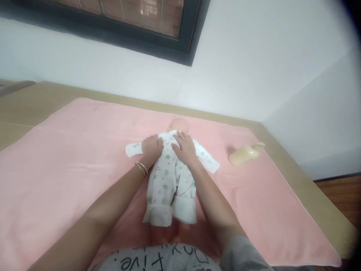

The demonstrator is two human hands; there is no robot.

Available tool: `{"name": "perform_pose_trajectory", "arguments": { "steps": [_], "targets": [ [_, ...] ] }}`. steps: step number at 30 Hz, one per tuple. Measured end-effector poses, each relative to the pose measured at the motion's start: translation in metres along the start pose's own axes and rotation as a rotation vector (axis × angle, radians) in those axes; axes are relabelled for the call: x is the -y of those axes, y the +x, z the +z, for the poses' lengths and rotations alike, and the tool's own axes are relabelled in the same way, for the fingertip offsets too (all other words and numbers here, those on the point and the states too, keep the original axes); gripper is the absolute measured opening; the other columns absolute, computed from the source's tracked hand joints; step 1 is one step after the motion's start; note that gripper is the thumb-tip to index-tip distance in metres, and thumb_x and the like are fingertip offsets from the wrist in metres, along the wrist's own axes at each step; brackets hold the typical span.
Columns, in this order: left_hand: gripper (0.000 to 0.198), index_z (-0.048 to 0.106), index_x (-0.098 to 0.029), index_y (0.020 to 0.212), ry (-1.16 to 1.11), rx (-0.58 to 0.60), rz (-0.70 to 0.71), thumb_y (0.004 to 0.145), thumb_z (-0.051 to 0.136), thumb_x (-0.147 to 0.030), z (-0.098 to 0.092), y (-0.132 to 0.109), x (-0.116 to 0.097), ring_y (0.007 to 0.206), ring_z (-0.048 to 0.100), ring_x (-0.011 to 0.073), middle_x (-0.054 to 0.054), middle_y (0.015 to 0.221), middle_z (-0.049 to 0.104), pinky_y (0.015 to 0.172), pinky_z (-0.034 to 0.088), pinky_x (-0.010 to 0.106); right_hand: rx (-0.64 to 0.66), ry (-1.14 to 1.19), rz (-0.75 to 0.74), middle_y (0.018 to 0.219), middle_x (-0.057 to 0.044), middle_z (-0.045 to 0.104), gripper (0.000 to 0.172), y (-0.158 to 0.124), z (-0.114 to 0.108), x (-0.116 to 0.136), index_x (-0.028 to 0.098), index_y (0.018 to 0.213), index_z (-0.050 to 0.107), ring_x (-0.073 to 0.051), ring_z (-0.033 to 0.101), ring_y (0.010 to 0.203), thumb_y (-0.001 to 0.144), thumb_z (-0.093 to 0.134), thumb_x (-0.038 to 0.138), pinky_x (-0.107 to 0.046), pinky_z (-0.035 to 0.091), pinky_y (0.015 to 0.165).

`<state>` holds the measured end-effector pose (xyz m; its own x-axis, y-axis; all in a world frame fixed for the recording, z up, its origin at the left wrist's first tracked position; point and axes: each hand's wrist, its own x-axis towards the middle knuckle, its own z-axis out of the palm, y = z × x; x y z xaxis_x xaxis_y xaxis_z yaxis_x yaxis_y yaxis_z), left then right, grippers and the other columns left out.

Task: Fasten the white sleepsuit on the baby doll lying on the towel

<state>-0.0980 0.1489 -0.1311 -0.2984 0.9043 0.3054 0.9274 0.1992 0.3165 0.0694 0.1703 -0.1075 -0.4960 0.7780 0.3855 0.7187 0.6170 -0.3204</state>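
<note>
The person's left hand (151, 147) rests on the baby doll (170, 171) at its shoulder on that side, where the sleeve (133, 149) branches off. Its fingers are curled and pressed together against the cloth; whether they pinch a fold of it cannot be told from this view. The right hand (184, 147) lies flat on the doll's upper chest, fingers slightly spread and pointing away from the person toward the doll's head (178, 124). Both hands touch the doll, neither nearer than the other, with a narrow strip of printed fabric between them.

The doll lies directly under and ahead of the fingers, on its back as far as can be judged. Its long axis runs straight away from the person: head beyond the fingertips, legs back toward the person's body, past the wrists. It wears a white romper (169, 188) printed with small green motifs, with the 2 cuffed leg ends lying between the forearms. The 2 sleeves stretch out sideways, 1 outward of each hand.

There is 1 doll. 2 thin bangles (141, 168) sit on the left wrist. Well off to the outer side of the right hand lies 1 cream-coloured baby bottle (244, 154), on its side. All of this rests on 1 pink towel (70, 158) spread over a wooden surface (34, 99) set against a white wall.
</note>
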Motion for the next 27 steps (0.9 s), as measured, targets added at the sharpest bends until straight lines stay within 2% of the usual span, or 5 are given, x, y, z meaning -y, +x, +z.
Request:
{"name": "perform_pose_trajectory", "arguments": {
  "steps": [11, 16, 20, 25, 27],
  "targets": [
    [0.039, 0.059, -0.019, 0.084, -0.013, -0.024, 0.003, 0.089, 0.027, -0.04, 0.002, 0.0, 0.001, 0.077, 0.056, 0.0226, 0.008, 0.083, 0.063, 0.07, 0.035, 0.033, -0.124, 0.128, 0.039, 0.13, -0.003, 0.05, 0.038, -0.004, 0.003, -0.001, 0.021, 0.116, 0.058, -0.018, 0.036, 0.126, 0.088, 0.036, 0.032, -0.038, 0.024, 0.106],
    [0.037, 0.06, -0.02, 0.085, -0.079, 0.054, -0.049, 0.087, 0.03, -0.041, -0.003, 0.006, 0.004, 0.082, 0.058, 0.0236, 0.008, 0.086, 0.065, 0.073, 0.038, 0.034, -0.262, 0.099, 0.245, 0.114, -0.007, 0.061, 0.041, -0.012, 0.002, 0.0, 0.019, 0.108, 0.063, -0.02, 0.05, 0.111, 0.086, 0.029, 0.024, -0.037, 0.035, 0.098],
    [0.034, 0.06, -0.021, 0.1, -0.252, 0.143, -0.07, 0.085, 0.035, -0.038, -0.009, 0.016, 0.01, 0.096, 0.058, 0.0227, 0.007, 0.105, 0.065, 0.082, 0.041, 0.033, -0.273, 0.076, 0.36, 0.098, -0.007, 0.065, 0.041, -0.014, -0.007, -0.012, 0.019, 0.104, 0.064, -0.021, 0.057, 0.094, 0.086, 0.029, 0.029, -0.033, 0.042, 0.086],
    [0.049, 0.044, -0.016, 0.129, -0.318, 0.004, 0.047, 0.087, 0.035, -0.038, -0.008, 0.01, -0.006, 0.123, 0.042, 0.0232, 0.01, 0.133, 0.048, 0.103, 0.031, 0.037, -0.456, 0.066, 0.273, 0.117, -0.014, 0.055, 0.044, -0.01, -0.009, -0.026, 0.014, 0.113, 0.058, -0.023, 0.046, 0.114, 0.086, 0.025, 0.026, -0.04, 0.035, 0.096],
    [0.053, 0.038, -0.014, 0.134, -0.271, -0.045, 0.15, 0.089, 0.033, -0.04, -0.002, 0.003, -0.017, 0.132, 0.029, 0.0252, 0.012, 0.141, 0.038, 0.108, 0.021, 0.041, -0.432, 0.039, 0.246, 0.13, -0.015, 0.046, 0.046, -0.008, -0.006, -0.023, 0.012, 0.123, 0.05, -0.024, 0.035, 0.124, 0.087, 0.027, 0.027, -0.044, 0.028, 0.102]
  ]
}}
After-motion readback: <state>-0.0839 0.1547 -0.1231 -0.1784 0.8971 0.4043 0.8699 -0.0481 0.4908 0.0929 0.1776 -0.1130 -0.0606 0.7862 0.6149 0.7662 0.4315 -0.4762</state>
